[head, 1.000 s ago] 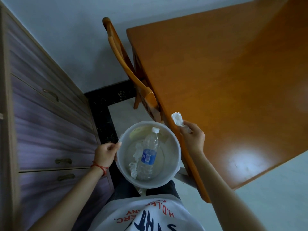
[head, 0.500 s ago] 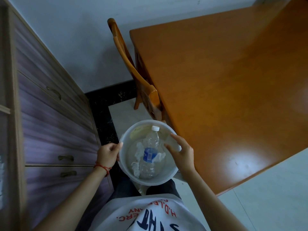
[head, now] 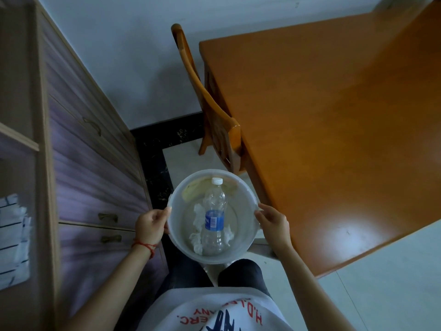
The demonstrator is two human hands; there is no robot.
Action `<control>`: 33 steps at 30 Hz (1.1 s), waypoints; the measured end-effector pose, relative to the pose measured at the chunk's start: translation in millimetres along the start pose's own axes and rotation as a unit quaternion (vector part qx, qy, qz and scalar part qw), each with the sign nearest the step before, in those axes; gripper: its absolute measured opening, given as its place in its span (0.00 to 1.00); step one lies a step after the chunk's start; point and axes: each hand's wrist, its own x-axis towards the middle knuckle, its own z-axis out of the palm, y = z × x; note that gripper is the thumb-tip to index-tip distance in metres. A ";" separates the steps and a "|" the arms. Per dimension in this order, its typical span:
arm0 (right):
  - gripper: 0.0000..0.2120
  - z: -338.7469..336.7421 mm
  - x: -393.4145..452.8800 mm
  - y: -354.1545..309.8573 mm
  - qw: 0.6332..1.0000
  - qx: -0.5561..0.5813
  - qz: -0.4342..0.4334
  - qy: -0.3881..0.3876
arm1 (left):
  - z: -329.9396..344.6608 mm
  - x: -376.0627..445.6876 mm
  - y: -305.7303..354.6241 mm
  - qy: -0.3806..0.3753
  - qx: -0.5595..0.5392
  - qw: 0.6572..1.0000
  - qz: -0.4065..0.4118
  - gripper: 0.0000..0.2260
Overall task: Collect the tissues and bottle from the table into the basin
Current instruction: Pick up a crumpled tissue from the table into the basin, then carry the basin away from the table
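- Basin [head: 241,187]: round, translucent white, held level in front of the person's body, above the knees and just beside the near corner of the desk [head: 334,139].
- Left hand [head: 150,224]: closed on the basin's left rim, thumb on top of the edge, remaining fingers beneath. A red string band sits on the wrist.
- Right hand [head: 273,223]: closed on the basin's right rim, thumb over the edge, fingers below it.
- Bottle [head: 214,218]: clear plastic, white cap, blue label; lies on its side inside the basin, cap pointing away from the person, base toward the near wall.
- Tissues [head: 198,217]: crumpled white pieces on the basin floor, showing on both sides of the bottle and at its base, in contact with it.
- A pale yellowish patch shows on the far inner wall of the basin; what it is cannot be told.
- Desk: orange-brown wooden top, glossy, with a light reflection near its front edge.
- Chair [head: 214,130]: wooden, same colour, pushed in at the desk's left side.
- Cabinet [head: 95,175]: drawers with metal handles, along the person's left.
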 end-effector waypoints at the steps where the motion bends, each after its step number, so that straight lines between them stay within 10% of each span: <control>1: 0.14 1.0 -0.7 0.6 1.000 -0.002 -0.002 0.000 | -1.4 -2.0 -0.9 0.007 -0.004 1.000 -0.005 0.17; 19: 0.15 -38.6 -47.9 49.2 0.992 -0.027 -0.068 -0.101 | 23.9 -133.5 -46.9 0.119 -0.031 0.989 -0.086 0.17; 33: 0.12 -56.0 -145.8 105.7 0.999 0.004 -0.036 -0.028 | 23.2 -198.8 -73.2 0.069 -0.001 0.995 -0.076 0.20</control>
